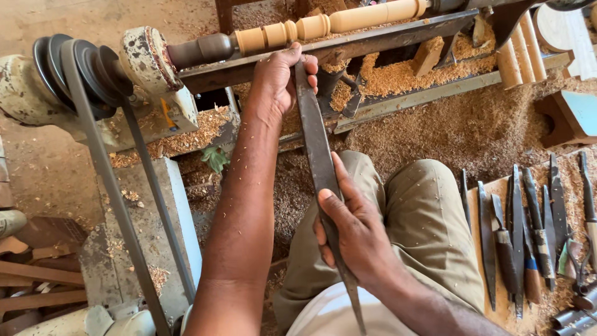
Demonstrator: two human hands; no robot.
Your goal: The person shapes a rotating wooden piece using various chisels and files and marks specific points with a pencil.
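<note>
My left hand (pixel 281 78) is clenched around the upper end of the long, flat, dark steel turning chisel (pixel 318 162), knuckles up, pressing it down where it crosses the grey iron tool rest bar (pixel 373 40). I judge the grip sits that far forward so the bar carries the load and the edge stays steady against the wood. My right hand (pixel 354 233) is wrapped around the same blade lower down, thumb lying along its top face, close to my lap; that back hand looks placed to steer the angle. The chisel runs in a line from my belly up to the lathe, its bare tapered tail poking out below my right wrist.

Its tip is hidden behind my left fingers, so I cannot tell whether it touches the pale, round, beaded wooden spindle (pixel 329 22), which lies just beyond those fingers, mounted crosswise between the lathe ends. The beads are right above my left knuckles; the smooth length runs off to the right.

To the left is the worn white-painted headstock (pixel 149 59) with its black stepped pulley (pixel 74 62) and a flat grey drive belt (pixel 106 186) dropping towards the floor. Heaped tan wood shavings (pixel 398 74) fill the lathe bed under the spindle. On my right, beside my khaki-trousered knee (pixel 423 211), a row of dark chisels and gouges (pixel 528 230) lies on a board, handles towards me, within easy reach.
</note>
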